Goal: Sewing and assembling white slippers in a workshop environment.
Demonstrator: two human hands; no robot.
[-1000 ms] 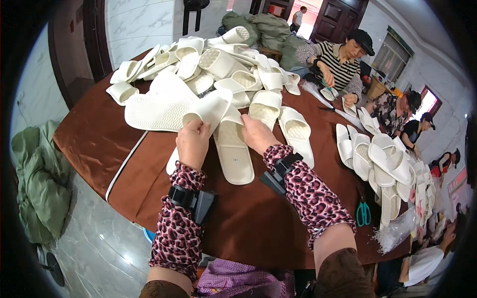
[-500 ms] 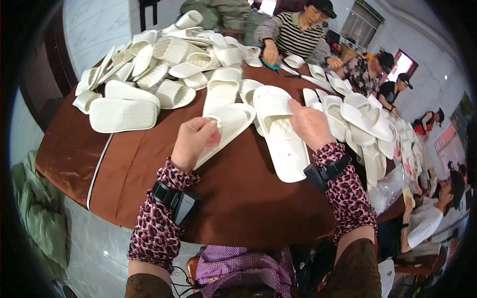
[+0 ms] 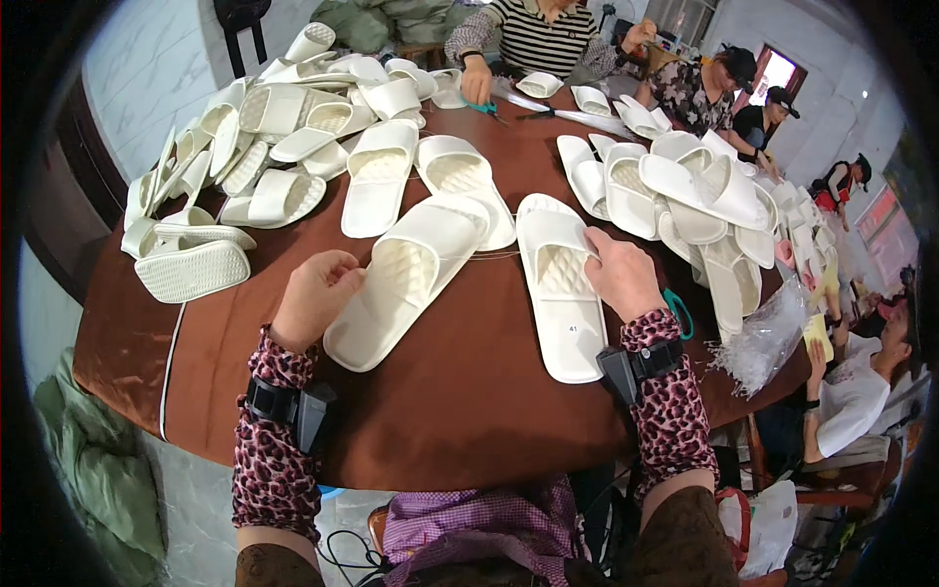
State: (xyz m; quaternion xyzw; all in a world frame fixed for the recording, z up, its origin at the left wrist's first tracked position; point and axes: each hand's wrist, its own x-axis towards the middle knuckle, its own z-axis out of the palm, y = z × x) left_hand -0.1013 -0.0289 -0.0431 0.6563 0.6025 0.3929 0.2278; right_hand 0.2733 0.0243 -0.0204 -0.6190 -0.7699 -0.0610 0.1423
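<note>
Two white slippers lie in front of me with their heels toward me. At the left slipper's [image 3: 411,279] outer side is my left hand [image 3: 315,301]; its fingers are curled together, thumb beside the strap edge. Whether anything is pinched in it is hidden. My right hand [image 3: 624,276] grips the outer strap edge of the right slipper [image 3: 551,279], which bears a small label on its heel. A thin thread [image 3: 497,257] runs between the two slippers. Just beyond, two more slippers [image 3: 380,176] lie side by side, one partly covered by my left slipper.
A heap of white slippers [image 3: 284,112] covers the table's [image 3: 440,411] far left; another pile [image 3: 699,186] is at right. Teal-handled scissors [image 3: 679,313] lie beside my right wrist, near a bundle of clear plastic [image 3: 763,338]. Across the table, a striped-shirted person [image 3: 548,44] holds teal scissors.
The left slipper, tilted up in my left hand before, now lies flat. That hand has shifted left and away from its strap. Scissors now show by my right wrist; the view has shifted.
</note>
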